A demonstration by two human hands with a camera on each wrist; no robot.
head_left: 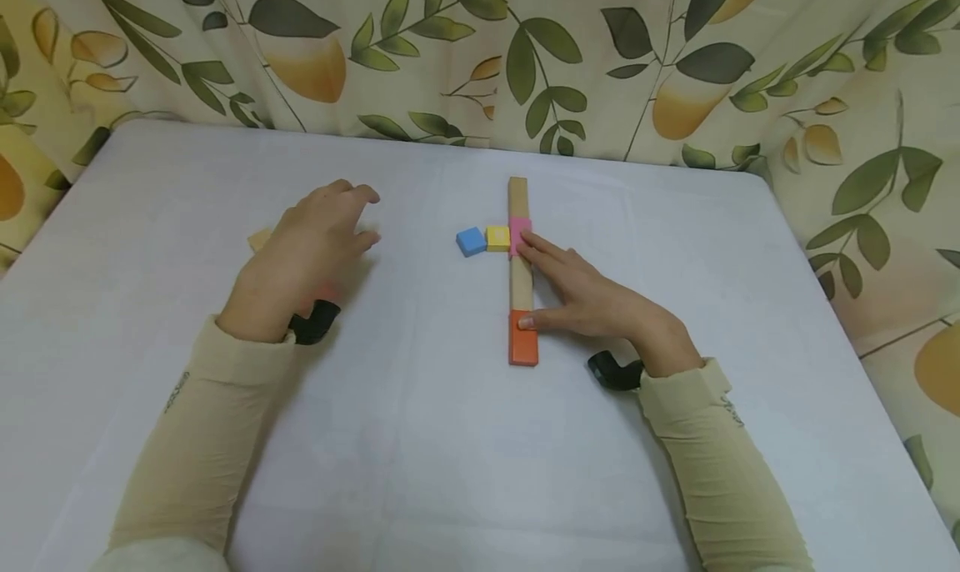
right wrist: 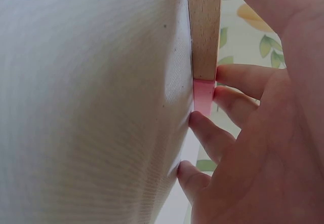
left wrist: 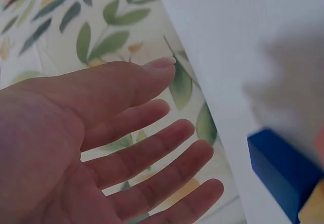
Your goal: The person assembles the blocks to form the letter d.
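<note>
My right hand (head_left: 592, 293) touches a straight column of toy blocks, fingertips at the pink block (head_left: 515, 247) and thumb on the orange block (head_left: 523, 348). Plain wooden blocks (head_left: 521, 284) make up the rest of the column. A yellow block (head_left: 497, 238) adjoins the pink one on the left, followed by a slightly turned blue block (head_left: 471, 241). Over the table's left side hovers my left hand (head_left: 300, 238), fingers loosely spread and holding nothing. Partly hidden by it are a tan block (head_left: 258, 239) and something reddish. A dark blue block (left wrist: 283, 173) shows in the left wrist view.
A white cloth covers the table (head_left: 420, 439). Behind and to the right hangs a leaf-patterned curtain (head_left: 480, 63). Black devices (head_left: 313, 322) sit at both wrists.
</note>
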